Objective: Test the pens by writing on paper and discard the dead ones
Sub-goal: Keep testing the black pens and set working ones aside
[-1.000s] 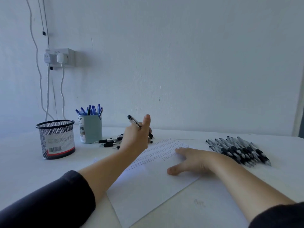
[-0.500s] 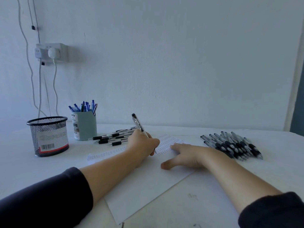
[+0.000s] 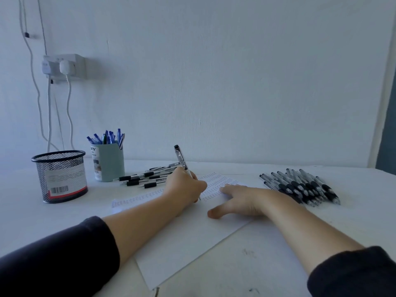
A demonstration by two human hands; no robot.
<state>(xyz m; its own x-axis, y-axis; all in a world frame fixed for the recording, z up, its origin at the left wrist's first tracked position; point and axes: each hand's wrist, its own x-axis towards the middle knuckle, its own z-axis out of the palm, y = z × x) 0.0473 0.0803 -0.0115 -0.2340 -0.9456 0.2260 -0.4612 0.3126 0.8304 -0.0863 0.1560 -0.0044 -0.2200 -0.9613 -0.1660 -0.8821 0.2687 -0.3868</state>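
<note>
My left hand [image 3: 185, 188] grips a clear pen with a black cap end [image 3: 181, 160], held upright with its tip down on a white sheet of paper [image 3: 182, 243]. Rows of small test marks cover the sheet's far part. My right hand [image 3: 240, 201] lies flat on the paper, fingers spread, pressing it to the table. A pile of black-gripped pens [image 3: 300, 186] lies to the right of the sheet. A smaller group of pens [image 3: 145, 179] lies beyond the sheet on the left.
A black mesh cup [image 3: 61, 175] stands at the far left. Next to it a pale green cup [image 3: 109, 163] holds several blue pens. A wall socket [image 3: 64, 66] with hanging cables is above them. The white table [image 3: 267, 264] reaches the wall.
My left hand came down from the air beyond the sheet and set the pen's tip on the paper. My right hand stayed flat on the sheet.
</note>
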